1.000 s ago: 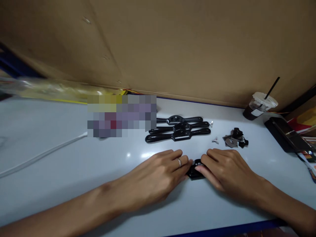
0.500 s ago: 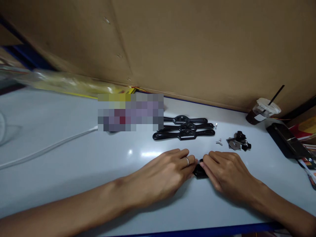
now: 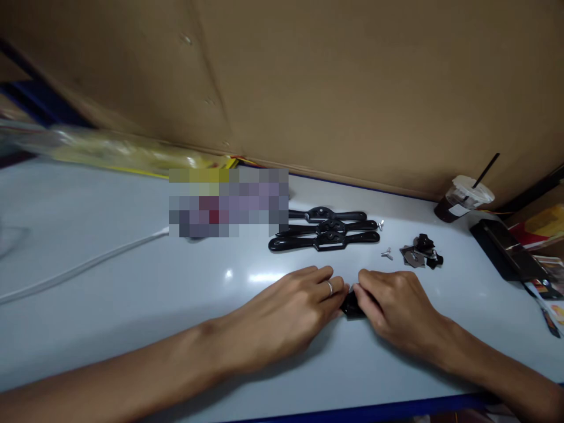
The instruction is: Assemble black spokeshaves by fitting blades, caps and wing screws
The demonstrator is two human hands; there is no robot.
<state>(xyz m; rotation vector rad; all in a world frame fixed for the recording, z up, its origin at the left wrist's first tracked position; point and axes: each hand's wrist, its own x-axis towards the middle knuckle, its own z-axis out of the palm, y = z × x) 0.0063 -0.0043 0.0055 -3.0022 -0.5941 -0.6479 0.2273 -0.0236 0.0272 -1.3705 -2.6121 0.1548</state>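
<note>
A glossy black tool part (image 3: 353, 308) lies between my two hands, low over the white table; most of it is hidden by the fingers. My left hand (image 3: 308, 302), with a ring on one finger, is closed on its left side. From the right, my right hand (image 3: 392, 299) is closed on the same part, thumb and fingers pressed together. Beyond the hands lie three black two-handled tool bodies (image 3: 331, 239) side by side. Small silver wing screws (image 3: 386, 254) are to their right, near a pile of dark metal plates and black pieces (image 3: 420, 252).
A lidded plastic cup (image 3: 460, 200) with a black straw stands at the back right, beside a black phone-like object (image 3: 500, 249). A white cable (image 3: 88, 261) crosses the left of the table. Yellow plastic wrapping (image 3: 123, 154) lies along the cardboard wall. One patch is pixelated.
The whole view has shifted slightly, so the objects appear a little further left. Both hands stay on the black part; the right hand's fingers are drawn in slightly more.
</note>
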